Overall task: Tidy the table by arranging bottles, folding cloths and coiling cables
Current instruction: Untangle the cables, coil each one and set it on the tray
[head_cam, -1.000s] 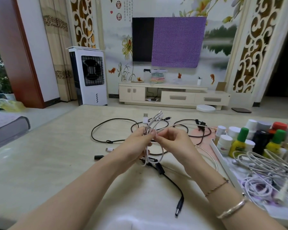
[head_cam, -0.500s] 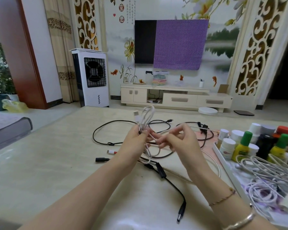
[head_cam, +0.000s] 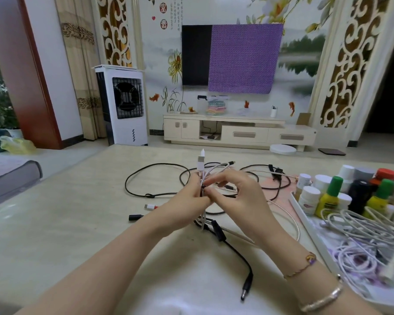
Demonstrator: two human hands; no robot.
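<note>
- The white cable (head_cam: 203, 176) is bunched into a slim upright bundle above the table's middle, its long axis running near to far, plug ends pointing up and away from you.
- Your left hand (head_cam: 187, 203) grips the bundle's waist, fingers curled round it.
- Your right hand (head_cam: 239, 196) pinches the same spot from the right, touching your left; it looks better placed to wrap.
- Loose black cables (head_cam: 155, 194) lie just beyond; the tray (head_cam: 305, 214) sits at right.

A home living room: a wall-mounted black television (head_cam: 196, 55) at upper centre, a long cream media cabinet (head_cam: 239, 133) beneath, a floral wall mural (head_cam: 176, 69).
</note>
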